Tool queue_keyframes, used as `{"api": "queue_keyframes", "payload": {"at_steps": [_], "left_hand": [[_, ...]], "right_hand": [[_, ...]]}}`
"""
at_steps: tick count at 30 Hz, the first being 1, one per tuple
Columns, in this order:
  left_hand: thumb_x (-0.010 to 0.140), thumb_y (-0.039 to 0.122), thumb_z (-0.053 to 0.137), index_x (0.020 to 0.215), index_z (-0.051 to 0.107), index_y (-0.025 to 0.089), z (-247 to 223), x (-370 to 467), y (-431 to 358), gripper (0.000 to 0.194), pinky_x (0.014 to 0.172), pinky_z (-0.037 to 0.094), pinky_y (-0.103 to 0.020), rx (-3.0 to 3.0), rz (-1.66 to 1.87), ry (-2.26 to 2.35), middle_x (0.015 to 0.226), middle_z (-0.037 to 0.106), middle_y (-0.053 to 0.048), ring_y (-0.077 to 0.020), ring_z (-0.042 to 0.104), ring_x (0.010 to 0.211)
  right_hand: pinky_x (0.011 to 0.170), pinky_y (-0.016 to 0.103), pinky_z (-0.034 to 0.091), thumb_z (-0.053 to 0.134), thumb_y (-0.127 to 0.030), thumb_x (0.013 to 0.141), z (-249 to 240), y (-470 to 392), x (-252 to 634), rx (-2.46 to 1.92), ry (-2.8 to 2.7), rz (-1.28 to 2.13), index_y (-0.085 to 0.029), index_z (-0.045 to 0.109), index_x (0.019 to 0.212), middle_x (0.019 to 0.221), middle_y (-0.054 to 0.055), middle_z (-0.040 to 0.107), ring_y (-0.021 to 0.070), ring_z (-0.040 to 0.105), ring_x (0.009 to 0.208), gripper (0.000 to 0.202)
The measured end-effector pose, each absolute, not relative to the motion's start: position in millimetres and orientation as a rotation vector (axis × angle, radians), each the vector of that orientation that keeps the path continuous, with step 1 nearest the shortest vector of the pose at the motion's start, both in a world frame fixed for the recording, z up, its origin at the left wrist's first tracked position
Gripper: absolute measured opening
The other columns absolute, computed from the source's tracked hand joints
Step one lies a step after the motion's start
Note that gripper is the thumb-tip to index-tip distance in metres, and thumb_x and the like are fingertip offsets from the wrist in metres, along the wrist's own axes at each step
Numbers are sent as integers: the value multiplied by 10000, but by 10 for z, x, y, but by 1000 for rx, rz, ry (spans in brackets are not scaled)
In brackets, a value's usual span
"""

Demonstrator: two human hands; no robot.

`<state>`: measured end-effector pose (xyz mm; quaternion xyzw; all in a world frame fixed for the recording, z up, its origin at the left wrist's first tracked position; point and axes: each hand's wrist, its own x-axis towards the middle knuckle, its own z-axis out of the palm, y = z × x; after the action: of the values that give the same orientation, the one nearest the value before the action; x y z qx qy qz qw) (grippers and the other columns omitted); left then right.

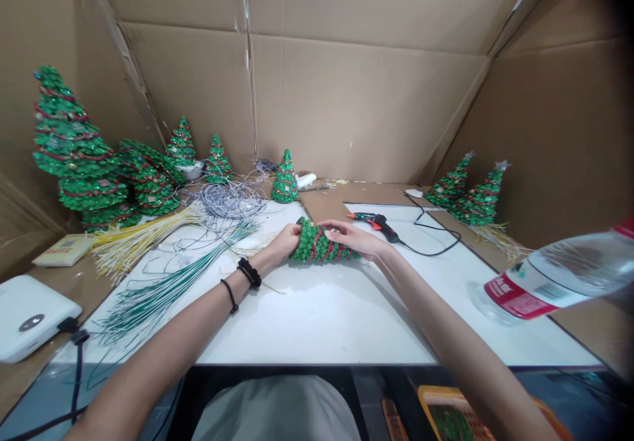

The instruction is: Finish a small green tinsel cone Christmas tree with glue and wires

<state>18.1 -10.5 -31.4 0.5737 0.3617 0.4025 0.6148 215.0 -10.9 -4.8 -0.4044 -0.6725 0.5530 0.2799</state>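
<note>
A small green Christmas tree with a red garland lies on its side above the white board. My left hand grips its left end, the fingers closed and partly hidden behind it. My right hand rests on the tree from the right, its fingers bent over the upper side. Just right of that hand a glue gun with a black and red body lies on the board, its cord trailing right. Behind the held tree stands another small tree.
Green wires, yellow-white wires and a tangled wire coil lie left. More decorated trees stand at the back left, and two star-topped trees at the right. A plastic bottle leans in at right. Cardboard walls enclose the table.
</note>
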Motion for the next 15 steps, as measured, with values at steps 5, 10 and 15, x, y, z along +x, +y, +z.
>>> {"api": "queue_keyframes", "payload": {"at_steps": [5, 10, 15], "left_hand": [[622, 296, 699, 702, 695, 77, -275, 101, -100, 233, 539, 434, -235, 1436, 873, 792, 575, 633, -34, -115, 540, 519], [649, 262, 692, 769, 698, 92, -215, 33, -116, 208, 577, 450, -238, 1509, 757, 766, 648, 671, -46, -134, 573, 589], [585, 202, 708, 790, 687, 117, -165, 20, -134, 223, 616, 458, -237, 1395, 765, 837, 720, 689, -38, -150, 594, 667]], "right_hand": [[918, 363, 465, 477, -639, 829, -80, -102, 2220, -1097, -1670, 1496, -201, 647, 1104, 1149, 96, 659, 220, 606, 1039, 544], [802, 296, 458, 251, -444, 936, -40, -37, 2527, -1621, -1724, 531, -146, 644, 911, 1002, 106, 684, 196, 625, 908, 494], [730, 327, 414, 487, -383, 844, -112, -40, 2757, -1988, -1740, 251, -157, 616, 903, 907, 131, 675, 266, 615, 882, 267]]}}
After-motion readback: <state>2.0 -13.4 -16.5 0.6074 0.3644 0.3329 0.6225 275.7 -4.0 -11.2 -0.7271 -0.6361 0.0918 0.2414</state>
